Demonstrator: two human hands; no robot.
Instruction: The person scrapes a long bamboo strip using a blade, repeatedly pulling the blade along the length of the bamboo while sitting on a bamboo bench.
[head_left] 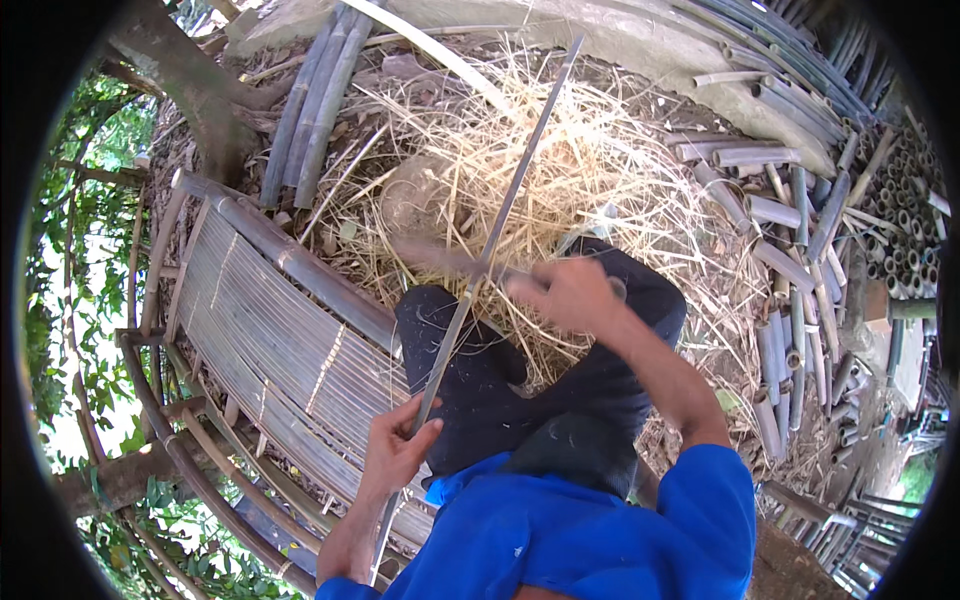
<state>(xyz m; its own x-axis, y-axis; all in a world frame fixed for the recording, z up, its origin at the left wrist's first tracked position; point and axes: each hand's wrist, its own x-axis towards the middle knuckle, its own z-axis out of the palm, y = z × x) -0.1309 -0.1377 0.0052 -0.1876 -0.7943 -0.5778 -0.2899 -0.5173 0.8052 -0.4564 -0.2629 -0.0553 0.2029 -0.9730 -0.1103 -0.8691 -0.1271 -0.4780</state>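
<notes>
My left hand (396, 448) is wrapped round a long, thin bamboo strip (518, 178), gripping it near my left thigh. The strip slants from beside my left forearm up over my left knee and out above the shavings. A knife is in my closed right hand (577, 296), above my right knee. Its blade (440, 258), smeared by motion, points left and crosses the strip; whether its edge touches the strip I cannot tell. Pale bamboo shavings (600, 160) lie heaped beyond my knees.
On the left stands a slatted bamboo bench (270, 310), close to my left leg. Dark bamboo poles (318, 105) lie by a tree trunk (205, 110). Cut bamboo pieces (780, 220) are piled at the right, with several stacked tubes (905, 240) behind.
</notes>
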